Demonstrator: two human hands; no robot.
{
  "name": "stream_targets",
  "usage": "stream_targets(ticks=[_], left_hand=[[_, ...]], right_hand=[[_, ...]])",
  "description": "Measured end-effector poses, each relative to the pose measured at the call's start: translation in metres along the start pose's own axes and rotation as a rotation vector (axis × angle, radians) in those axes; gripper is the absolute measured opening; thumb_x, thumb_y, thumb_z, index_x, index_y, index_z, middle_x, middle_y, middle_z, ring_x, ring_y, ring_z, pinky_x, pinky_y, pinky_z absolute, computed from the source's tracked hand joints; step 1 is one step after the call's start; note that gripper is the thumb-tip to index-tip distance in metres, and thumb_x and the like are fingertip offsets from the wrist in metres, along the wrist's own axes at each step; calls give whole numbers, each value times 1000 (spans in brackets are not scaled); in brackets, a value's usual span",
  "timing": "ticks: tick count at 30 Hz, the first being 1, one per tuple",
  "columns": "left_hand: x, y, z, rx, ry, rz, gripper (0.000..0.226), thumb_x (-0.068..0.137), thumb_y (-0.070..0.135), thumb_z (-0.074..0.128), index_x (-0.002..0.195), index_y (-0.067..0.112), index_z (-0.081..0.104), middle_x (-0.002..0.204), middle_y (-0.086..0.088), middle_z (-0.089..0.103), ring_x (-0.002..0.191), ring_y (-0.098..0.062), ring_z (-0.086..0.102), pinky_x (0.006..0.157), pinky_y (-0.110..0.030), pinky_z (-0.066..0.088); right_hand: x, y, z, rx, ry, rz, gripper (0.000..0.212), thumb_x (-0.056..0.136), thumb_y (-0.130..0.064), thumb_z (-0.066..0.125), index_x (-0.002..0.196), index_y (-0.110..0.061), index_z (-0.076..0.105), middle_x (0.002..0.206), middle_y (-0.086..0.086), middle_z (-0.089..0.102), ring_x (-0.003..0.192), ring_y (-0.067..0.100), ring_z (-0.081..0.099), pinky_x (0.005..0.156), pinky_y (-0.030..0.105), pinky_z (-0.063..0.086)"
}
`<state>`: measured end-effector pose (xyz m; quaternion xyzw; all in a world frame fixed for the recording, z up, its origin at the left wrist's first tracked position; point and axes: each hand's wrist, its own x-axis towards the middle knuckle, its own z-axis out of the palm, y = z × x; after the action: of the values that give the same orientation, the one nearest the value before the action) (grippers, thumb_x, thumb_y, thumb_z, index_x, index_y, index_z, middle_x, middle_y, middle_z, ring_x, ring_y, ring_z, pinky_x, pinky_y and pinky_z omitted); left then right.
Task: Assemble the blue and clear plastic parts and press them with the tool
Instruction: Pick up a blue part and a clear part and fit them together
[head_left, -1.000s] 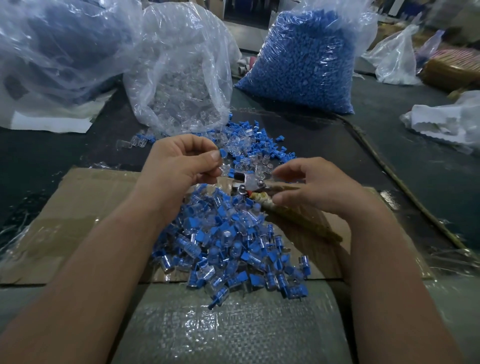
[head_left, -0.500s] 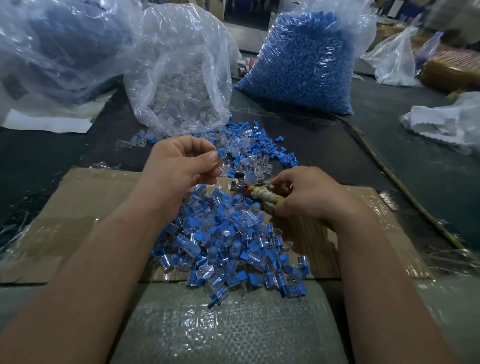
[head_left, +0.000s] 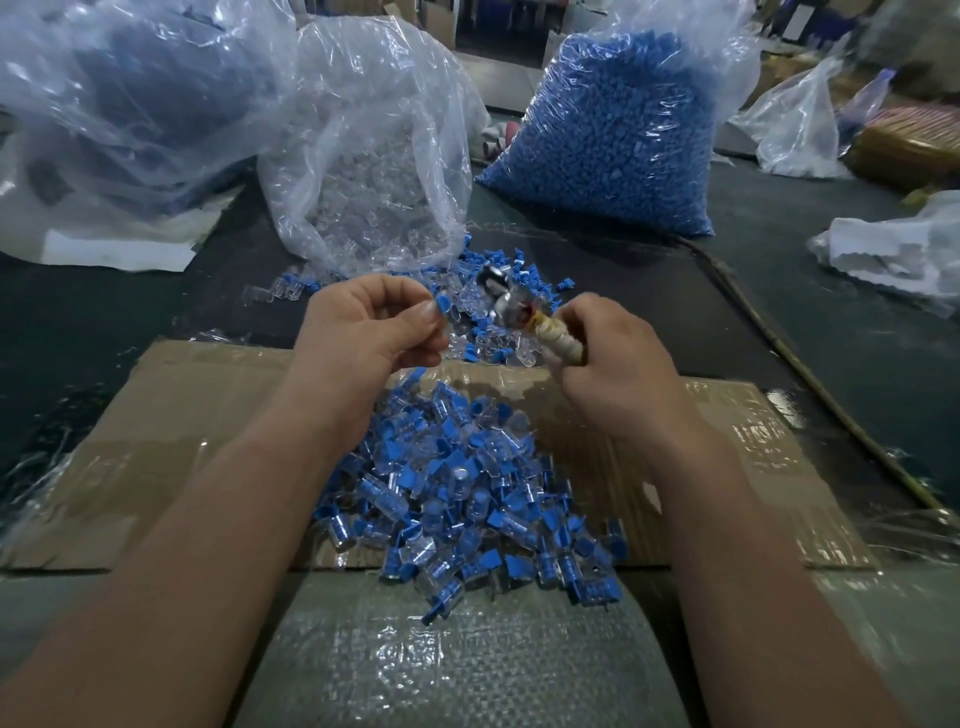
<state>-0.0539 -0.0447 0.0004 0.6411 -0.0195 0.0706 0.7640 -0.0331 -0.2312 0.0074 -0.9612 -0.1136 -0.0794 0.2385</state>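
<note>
Broadly, the dark desk (head_left: 779, 291) runs out of view on every side, and its far half is crowded. A big clear bag (head_left: 119, 93) at the far left holds something dark blue that is too blurred to name. An open bag of clear parts (head_left: 374, 171) slumps in the middle, and a full bag of blue parts (head_left: 613, 140) stands to its right. Crumpled white bags (head_left: 904, 254) are cut off by the right edge. A taped, flattened cardboard sheet (head_left: 171, 415) covers the near desk, its bare left part being the widest free room. A woven plastic sack (head_left: 457, 665) overlaps its near edge. A thin stick (head_left: 810, 374) lies slantwise just off the cardboard's right side. On the cardboard, between the forearms, sits a pile of assembled blue-and-clear pieces (head_left: 467, 493) that spills onto the sack. Loose parts (head_left: 498, 265) lie scattered at the mouth of the clear-parts bag, partly hidden behind the hands. The left hand (head_left: 363, 332) is raised above the cardboard's far edge, its grip pinched thumb to forefinger on a small blue part (head_left: 442, 302). Whether a clear piece is joined to it cannot be told. The right hand (head_left: 618, 374) has its grip curled round the pale wrapped handle of the hand tool (head_left: 558, 340). The tool's metal head is smeared by blur and sits just beside the blue part.
</note>
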Motion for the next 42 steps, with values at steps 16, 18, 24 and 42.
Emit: stream_targets(ticks=[16, 18, 24, 42], left_hand=[[-2, 3, 6, 26, 46, 103, 21, 84, -7, 54, 74, 12, 57, 55, 9, 64, 54, -4, 60, 56, -16, 52], [-1, 2, 6, 39, 49, 105, 21, 84, -7, 54, 74, 12, 57, 54, 9, 64, 54, -3, 60, 56, -16, 52], [0, 1, 6, 61, 68, 123, 20, 84, -7, 55, 75, 12, 57, 57, 7, 64, 54, -4, 61, 56, -16, 52], [-5, 0, 11, 153, 112, 185, 24, 85, -5, 57, 75, 16, 56, 68, 0, 61, 54, -1, 60, 57, -13, 50]], right_hand=[[-6, -15, 12, 171, -94, -108, 17, 86, -20, 57, 91, -25, 41, 80, -13, 46, 69, 2, 43, 56, 22, 31], [-7, -15, 12, 162, -96, -112, 18, 87, -19, 57, 90, -25, 41, 79, -12, 45, 69, 2, 42, 56, 22, 30], [-6, -15, 11, 142, -99, -133, 12, 87, -20, 56, 92, -21, 45, 78, -12, 44, 69, 2, 40, 58, 22, 30], [-6, -17, 13, 169, -51, -113, 5, 87, -19, 57, 89, -23, 53, 78, -5, 56, 72, 16, 52, 64, 32, 42]])
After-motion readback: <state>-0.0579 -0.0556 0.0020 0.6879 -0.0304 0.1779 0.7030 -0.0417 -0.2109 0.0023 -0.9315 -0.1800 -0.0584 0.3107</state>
